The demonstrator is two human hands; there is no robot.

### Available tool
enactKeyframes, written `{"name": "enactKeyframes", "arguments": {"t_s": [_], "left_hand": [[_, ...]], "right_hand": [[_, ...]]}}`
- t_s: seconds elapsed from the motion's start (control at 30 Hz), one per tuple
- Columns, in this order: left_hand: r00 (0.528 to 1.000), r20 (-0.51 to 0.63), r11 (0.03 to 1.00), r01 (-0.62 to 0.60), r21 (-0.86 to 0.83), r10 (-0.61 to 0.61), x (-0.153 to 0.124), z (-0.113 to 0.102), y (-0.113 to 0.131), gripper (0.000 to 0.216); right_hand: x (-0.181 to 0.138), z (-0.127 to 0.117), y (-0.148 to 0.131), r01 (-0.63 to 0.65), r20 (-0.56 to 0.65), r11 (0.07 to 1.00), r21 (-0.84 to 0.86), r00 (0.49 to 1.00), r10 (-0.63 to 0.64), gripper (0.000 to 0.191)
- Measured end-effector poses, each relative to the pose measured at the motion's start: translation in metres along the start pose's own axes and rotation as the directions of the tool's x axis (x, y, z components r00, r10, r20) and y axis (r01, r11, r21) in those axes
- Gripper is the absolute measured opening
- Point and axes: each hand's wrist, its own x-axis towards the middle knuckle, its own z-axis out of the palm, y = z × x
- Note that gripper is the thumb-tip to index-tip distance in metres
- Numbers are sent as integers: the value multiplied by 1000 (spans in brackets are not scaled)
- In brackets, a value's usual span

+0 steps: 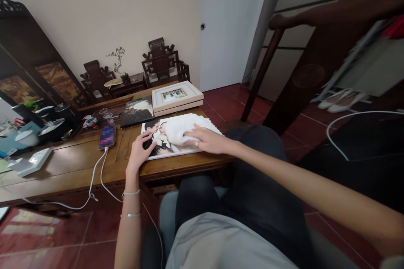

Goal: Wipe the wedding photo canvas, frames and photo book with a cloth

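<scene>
On the wooden table lies a white-edged wedding photo panel [160, 142], showing a couple in black and white clothes. My left hand [141, 147] rests on the panel's left edge, thumb and fingers apart. A white cloth [176, 129] is bunched on the panel's middle. My right hand [206, 138] presses on the cloth from the right, its fingers curled over the fabric; the fingertips are partly hidden in it. The panel's right part looks white with a wavy upper edge.
Behind the panel are stacked framed photos [177, 96] and a dark photo album [137, 110]. A phone [107, 136] with a white charging cable [94, 176] lies to the left, near a power strip [35, 162]. A wooden chair [293, 54] stands at right.
</scene>
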Motion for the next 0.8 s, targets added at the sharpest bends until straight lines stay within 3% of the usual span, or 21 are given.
{"name": "enactKeyframes", "arguments": {"t_s": [0.17,0.3,0.47,0.67,0.8], "left_hand": [[997,61,998,-46,-46,49,0,1,0,40],[997,79,999,-19,-44,22,1,1,-2,41],[996,91,1000,1,-27,2,1,3,-2,44],[997,70,1000,17,22,-18,-1,6,2,43],[995,88,997,45,59,-50,-1,9,-3,45]], "right_hand": [[54,-15,51,-165,-89,986,-2,982,164,38],[69,-14,61,-180,-158,984,-11,972,176,34],[29,3,26,-72,-120,993,-99,991,60,33],[-44,6,-30,71,18,997,-2,997,-71,29],[-41,-4,-28,78,79,997,22,994,-80,30]]}}
